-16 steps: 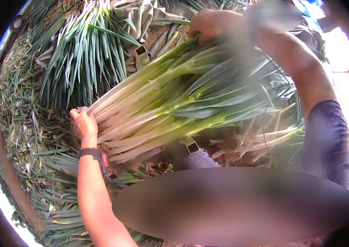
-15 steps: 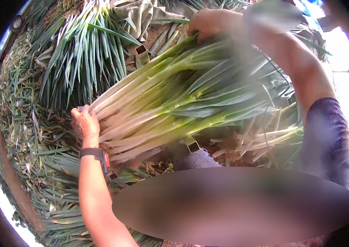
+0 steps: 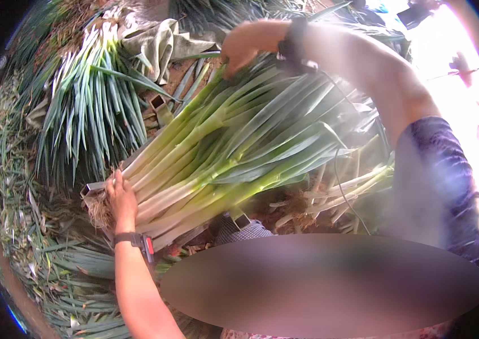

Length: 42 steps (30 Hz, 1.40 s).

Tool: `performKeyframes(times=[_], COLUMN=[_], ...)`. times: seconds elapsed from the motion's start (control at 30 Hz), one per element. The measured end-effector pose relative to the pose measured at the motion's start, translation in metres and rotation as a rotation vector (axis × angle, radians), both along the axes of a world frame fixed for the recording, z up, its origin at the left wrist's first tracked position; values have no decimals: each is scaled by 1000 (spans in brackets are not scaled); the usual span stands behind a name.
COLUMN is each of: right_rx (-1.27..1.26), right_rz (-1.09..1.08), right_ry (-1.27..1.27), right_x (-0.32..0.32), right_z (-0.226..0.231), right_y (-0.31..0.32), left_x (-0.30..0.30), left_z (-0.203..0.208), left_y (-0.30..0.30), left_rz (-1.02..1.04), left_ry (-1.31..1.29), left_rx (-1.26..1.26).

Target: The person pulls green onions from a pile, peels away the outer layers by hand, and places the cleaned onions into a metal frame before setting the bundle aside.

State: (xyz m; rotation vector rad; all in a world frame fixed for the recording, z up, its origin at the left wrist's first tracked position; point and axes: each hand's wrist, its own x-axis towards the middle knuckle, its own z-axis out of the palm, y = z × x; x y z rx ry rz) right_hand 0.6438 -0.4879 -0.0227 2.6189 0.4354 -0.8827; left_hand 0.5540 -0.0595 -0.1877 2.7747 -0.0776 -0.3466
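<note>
A thick bundle of long green onions (image 3: 194, 135) lies slantwise in front of me, white stems to the lower left and green leaves to the upper right. My left hand (image 3: 122, 200), with a dark band on its wrist, grips the white stems just above the hairy roots (image 3: 100, 210). Over the bundle's far edge bends my right hand (image 3: 251, 45), its fingers curled down on the green part. Under the root end, a square metal tube (image 3: 94, 188) sticks out. Leaves partly hide the right fingertips.
Another heap of green onions (image 3: 95, 107) lies at the far left, near a crumpled grey-green cloth (image 3: 163, 48). More loose onions (image 3: 364, 189) with roots lie at the right. Square metal tube ends (image 3: 239, 219) poke up beside the bundle. Trimmed leaves (image 3: 19, 214) cover the left side.
The view has shifted. The root ends and metal tube now show beyond my left hand, which sits a little further up the stems. My right hand has come left along the far edge.
</note>
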Motion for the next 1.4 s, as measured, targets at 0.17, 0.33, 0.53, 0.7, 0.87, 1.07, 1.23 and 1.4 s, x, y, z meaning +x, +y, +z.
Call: performKeyframes(times=[0.17, 0.33, 0.53, 0.7, 0.87, 1.07, 1.23, 1.4], right_rx=[-386, -103, 995, 1473, 184, -136, -71, 464], right_rz=[-42, -149, -918, -88, -132, -298, -265, -367], right_ry=[50, 47, 62, 27, -389, 303, 338, -148], right_x=[-26, -64, -28, 72, 85, 60, 76, 66], right_z=[80, 77, 119, 36, -40, -68, -83, -86], right_y=[-15, -123, -126, -135, 19, -8, -10, -24], left_x=[-2, 2, -1, 4, -8, -4, -6, -7], left_z=[9, 0, 4, 5, -1, -3, -5, 3], left_y=[-2, -1, -2, -34, 2, -12, 2, -9], left_rz=[17, 24, 37, 1, 21, -2, 27, -8], left_ry=[-23, -36, -54, -115, -183, -285, -266, -256], left_rx=[80, 76, 151, 60, 198, 152, 151, 177])
